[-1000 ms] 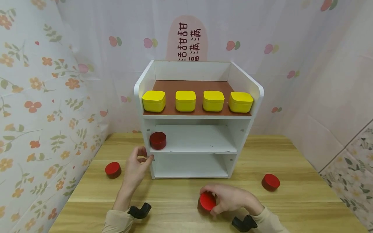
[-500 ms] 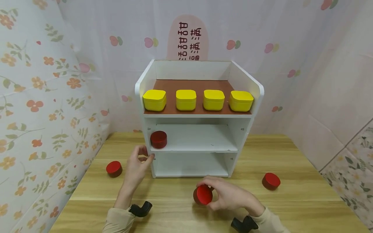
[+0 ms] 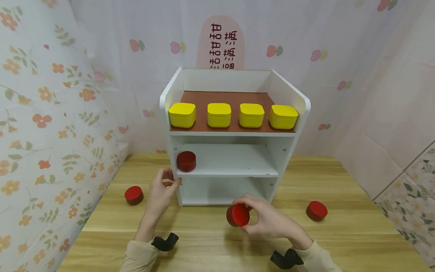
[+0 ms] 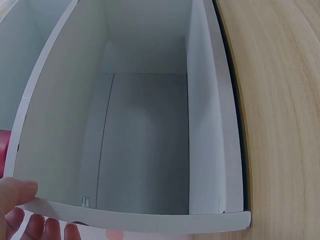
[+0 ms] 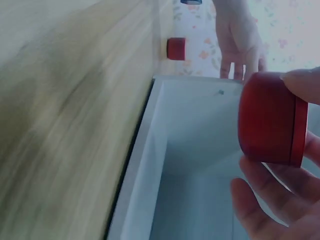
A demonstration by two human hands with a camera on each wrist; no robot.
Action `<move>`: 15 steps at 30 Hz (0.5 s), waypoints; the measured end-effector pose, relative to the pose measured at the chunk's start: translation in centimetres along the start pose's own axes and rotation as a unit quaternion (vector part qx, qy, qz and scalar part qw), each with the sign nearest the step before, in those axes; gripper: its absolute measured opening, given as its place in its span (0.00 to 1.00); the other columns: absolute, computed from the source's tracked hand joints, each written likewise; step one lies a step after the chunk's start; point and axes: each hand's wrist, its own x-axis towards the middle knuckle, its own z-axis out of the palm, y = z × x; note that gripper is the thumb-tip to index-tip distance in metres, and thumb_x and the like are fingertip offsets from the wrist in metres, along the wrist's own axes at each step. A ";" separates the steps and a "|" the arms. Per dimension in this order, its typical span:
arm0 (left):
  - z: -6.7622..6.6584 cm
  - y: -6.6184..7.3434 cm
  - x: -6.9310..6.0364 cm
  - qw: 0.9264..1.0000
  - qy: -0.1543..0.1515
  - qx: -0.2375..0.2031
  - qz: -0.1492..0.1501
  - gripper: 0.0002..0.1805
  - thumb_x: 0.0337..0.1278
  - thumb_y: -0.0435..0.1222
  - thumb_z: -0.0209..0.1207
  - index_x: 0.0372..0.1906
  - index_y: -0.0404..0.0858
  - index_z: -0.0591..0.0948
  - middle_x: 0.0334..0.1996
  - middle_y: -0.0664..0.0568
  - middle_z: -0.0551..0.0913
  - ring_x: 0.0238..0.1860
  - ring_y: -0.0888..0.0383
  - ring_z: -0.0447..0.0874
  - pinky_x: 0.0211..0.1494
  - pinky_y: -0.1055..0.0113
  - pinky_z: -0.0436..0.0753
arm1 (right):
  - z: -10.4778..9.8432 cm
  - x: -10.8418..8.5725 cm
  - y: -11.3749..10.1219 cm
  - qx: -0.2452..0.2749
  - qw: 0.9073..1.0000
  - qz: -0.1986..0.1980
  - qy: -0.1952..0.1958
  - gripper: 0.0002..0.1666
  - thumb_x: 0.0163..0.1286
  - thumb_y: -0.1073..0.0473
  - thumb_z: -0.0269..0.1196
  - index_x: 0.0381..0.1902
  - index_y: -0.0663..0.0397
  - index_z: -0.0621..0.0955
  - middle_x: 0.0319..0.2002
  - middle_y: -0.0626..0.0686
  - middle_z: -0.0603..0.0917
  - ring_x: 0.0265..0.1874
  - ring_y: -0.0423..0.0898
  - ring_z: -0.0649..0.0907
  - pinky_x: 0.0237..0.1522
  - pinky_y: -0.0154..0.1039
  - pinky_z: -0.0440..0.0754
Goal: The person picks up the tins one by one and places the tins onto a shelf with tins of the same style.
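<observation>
red lidded round box (image 3: 238,215), pinched tilted in the curled right hand (image 3: 268,221), wants an even squeeze; the half-closed left hand (image 3: 161,192) grips the shelf unit (image 3: 232,159).

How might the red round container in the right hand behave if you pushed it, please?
The red round container seems stiff, as its wall shows no denting. Its smooth surface may be slippery. Laid on its curved side, it could roll.

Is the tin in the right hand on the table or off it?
Off: the right hand grips the tin above the table, its shadow lying apart below.
</observation>
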 end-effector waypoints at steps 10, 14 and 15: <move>-0.1 0.0 0.1 1.000 -0.004 0.005 0.002 0.15 0.54 0.24 0.65 0.44 0.33 0.73 0.37 0.44 0.77 0.41 0.54 0.76 0.41 0.71 0.80 | -2.4 2.9 -1.1 -0.023 0.999 -0.007 0.037 0.35 0.52 0.62 0.74 0.59 0.52 0.75 0.50 0.43 0.79 0.45 0.39 0.78 0.43 0.36 0.82; 0.0 0.1 0.0 1.000 -0.004 -0.003 -0.005 0.15 0.55 0.25 0.65 0.45 0.33 0.74 0.38 0.44 0.76 0.42 0.53 0.75 0.42 0.71 0.79 | -3.5 4.5 -1.4 -0.041 0.998 -0.006 0.036 0.35 0.53 0.60 0.73 0.60 0.51 0.75 0.51 0.43 0.79 0.45 0.39 0.78 0.43 0.36 0.81; 0.0 0.1 0.0 1.000 -0.004 -0.004 -0.007 0.15 0.55 0.25 0.65 0.45 0.33 0.74 0.38 0.43 0.76 0.42 0.53 0.75 0.42 0.71 0.79 | -3.8 4.9 -1.4 -0.043 0.999 -0.005 0.034 0.35 0.54 0.60 0.73 0.60 0.52 0.75 0.50 0.43 0.79 0.45 0.39 0.78 0.43 0.36 0.81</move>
